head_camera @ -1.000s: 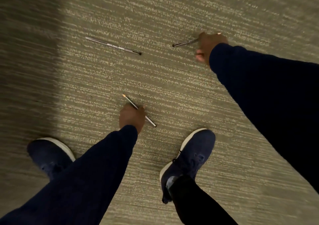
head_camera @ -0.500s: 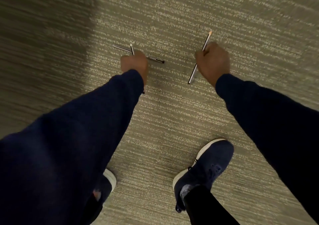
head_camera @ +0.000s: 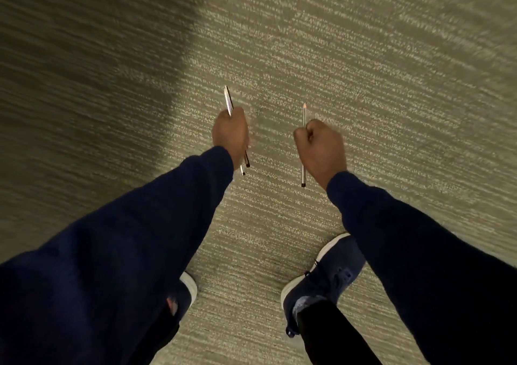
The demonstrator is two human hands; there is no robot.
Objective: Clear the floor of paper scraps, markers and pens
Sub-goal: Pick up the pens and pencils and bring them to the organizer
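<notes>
My left hand (head_camera: 230, 133) is closed around two thin silver pens (head_camera: 228, 100); their tops stick out above the fist and their dark tips show below it. My right hand (head_camera: 320, 149) is a fist around one slim silver pencil (head_camera: 303, 112) with a pale tip pointing away from me, its dark end showing below the hand. Both hands are held above the carpet (head_camera: 363, 70), a short way apart. No loose pen, marker or paper scrap shows on the visible floor.
Grey-beige striped carpet fills the view, darker with shadow at the left (head_camera: 70, 70). My two dark blue shoes with white soles stand below the hands, the right shoe (head_camera: 324, 278) and the left shoe (head_camera: 186, 289) partly hidden by my sleeve.
My left hand took the long pen off the carpet and lifted it with the first one. Both hands drew closer together and nearer to me, pens now pointing away.
</notes>
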